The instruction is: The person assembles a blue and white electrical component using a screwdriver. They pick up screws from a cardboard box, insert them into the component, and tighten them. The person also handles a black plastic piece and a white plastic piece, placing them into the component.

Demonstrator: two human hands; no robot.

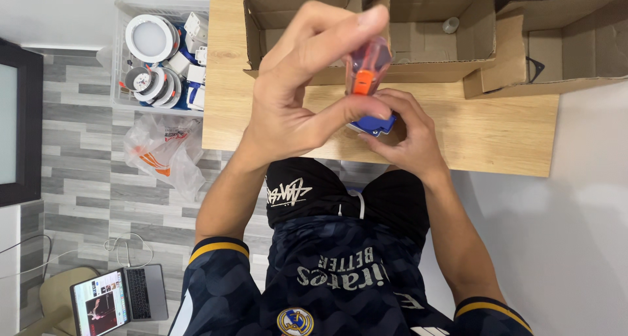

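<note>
Left hand (297, 94): fingers pinched on the orange translucent clip (367, 67).
Right hand (405, 136): fingers clamped around the blue part (374, 124), directly below the clip.
Risk: clip could slip sideways, the pinch being only at the fingertips.

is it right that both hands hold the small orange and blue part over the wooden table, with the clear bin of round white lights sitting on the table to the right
Not quite. The head view shows the clear bin of round white lights on the floor to the person's left, off the wooden table. The left hand and right hand do hold the orange and blue part.

Your left hand (297, 94) hides most of the orange tool (366, 68), and your right hand (405, 133) covers the blue piece (374, 124) beneath
</note>
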